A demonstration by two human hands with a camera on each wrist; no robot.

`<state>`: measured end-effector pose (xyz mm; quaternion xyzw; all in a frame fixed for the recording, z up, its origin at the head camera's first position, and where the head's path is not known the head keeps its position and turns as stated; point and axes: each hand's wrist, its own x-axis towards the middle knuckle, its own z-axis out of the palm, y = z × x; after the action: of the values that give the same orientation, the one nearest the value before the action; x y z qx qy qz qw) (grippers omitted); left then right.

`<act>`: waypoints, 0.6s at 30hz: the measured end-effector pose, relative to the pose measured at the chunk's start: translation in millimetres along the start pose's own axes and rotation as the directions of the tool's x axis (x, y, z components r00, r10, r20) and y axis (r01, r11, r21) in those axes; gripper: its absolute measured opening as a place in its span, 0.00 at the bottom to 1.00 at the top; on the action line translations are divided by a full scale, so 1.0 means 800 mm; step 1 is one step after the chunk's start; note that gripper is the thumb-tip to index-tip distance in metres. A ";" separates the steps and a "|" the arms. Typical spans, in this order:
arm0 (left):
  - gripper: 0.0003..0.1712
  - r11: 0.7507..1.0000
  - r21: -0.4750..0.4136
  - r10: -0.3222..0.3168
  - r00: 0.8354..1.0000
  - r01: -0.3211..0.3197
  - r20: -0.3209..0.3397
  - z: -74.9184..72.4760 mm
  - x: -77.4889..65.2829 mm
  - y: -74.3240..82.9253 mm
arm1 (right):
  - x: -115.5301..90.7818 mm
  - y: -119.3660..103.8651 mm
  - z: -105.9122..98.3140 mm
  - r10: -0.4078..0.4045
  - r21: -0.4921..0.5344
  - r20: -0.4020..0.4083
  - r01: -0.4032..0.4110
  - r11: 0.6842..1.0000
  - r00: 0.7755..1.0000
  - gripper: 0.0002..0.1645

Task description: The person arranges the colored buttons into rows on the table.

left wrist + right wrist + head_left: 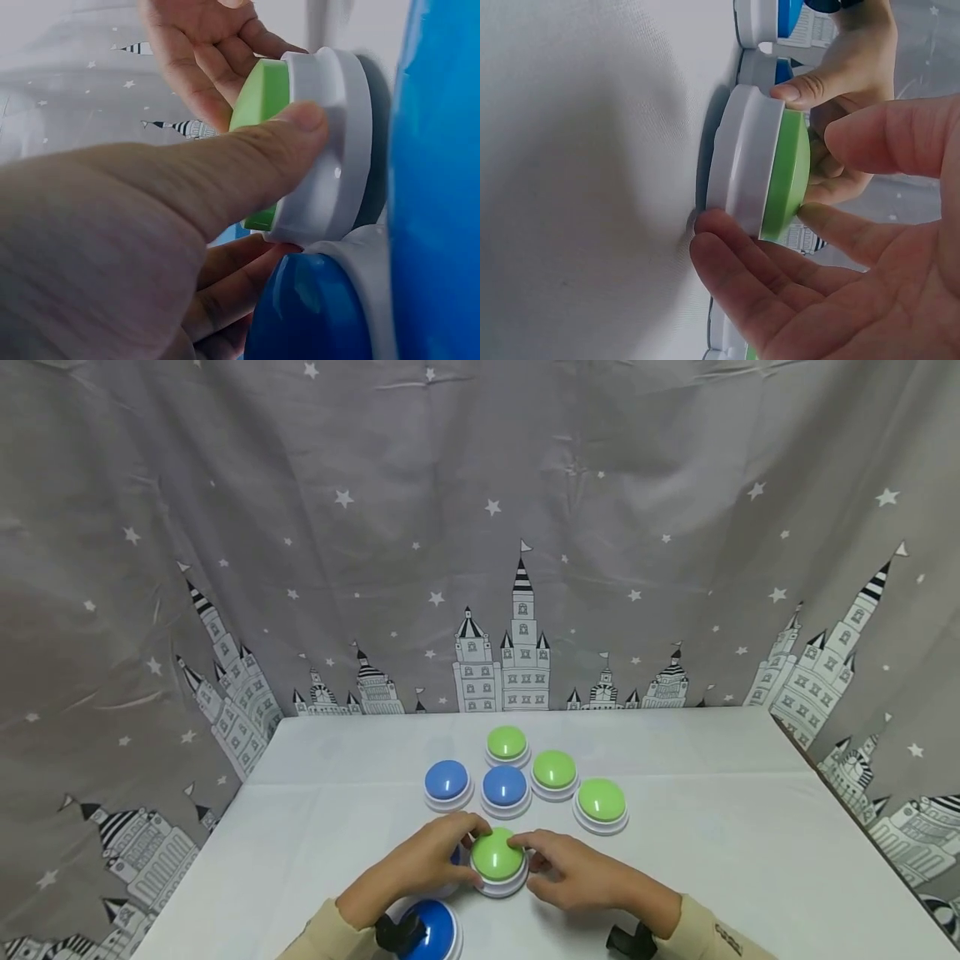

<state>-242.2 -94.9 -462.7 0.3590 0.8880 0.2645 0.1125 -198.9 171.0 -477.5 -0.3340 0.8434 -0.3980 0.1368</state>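
A push button with a green dome and white base (498,855) is between my two hands, close to the white tabletop. My left hand (435,857) grips its base from the left, thumb on the near side and fingers on the far side; the left wrist view shows the thumb (289,139) across the white base. From the right, my right hand (573,870) touches it with fairly straight fingers (739,274) at the base and dome edge, its thumb apart from the dome. A blue button (307,319) sits right beside the held one, mostly hidden by my left hand in the head view.
Beyond my hands stand two blue buttons, left (446,779) and middle (505,785), and three green ones, back (506,742), middle (554,768) and right (602,799). Another blue button (438,935) is near my left wrist. A grey castle-print curtain (480,527) hangs behind the table (720,827).
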 end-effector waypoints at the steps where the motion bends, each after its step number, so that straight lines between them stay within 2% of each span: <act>1: 0.34 1.000 -0.003 -0.001 1.000 0.001 0.001 0.001 0.000 -0.001 | 0.000 -0.001 0.000 -0.002 -0.002 0.000 0.002 1.000 1.000 0.30; 11: 0.35 0.999 -0.039 -0.017 1.000 0.017 -0.001 0.002 -0.008 -0.008 | 0.005 0.000 0.007 -0.014 0.008 0.024 0.014 1.000 1.000 0.31; 18: 0.36 0.999 -0.037 -0.027 1.000 0.027 0.015 0.002 -0.005 -0.007 | 0.004 0.002 0.007 -0.015 -0.027 0.020 0.016 1.000 1.000 0.31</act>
<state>-242.2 -100.3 -467.4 0.3467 0.8868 0.2769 0.1291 -199.1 166.4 -481.8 -0.3462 0.8448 -0.3842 0.1374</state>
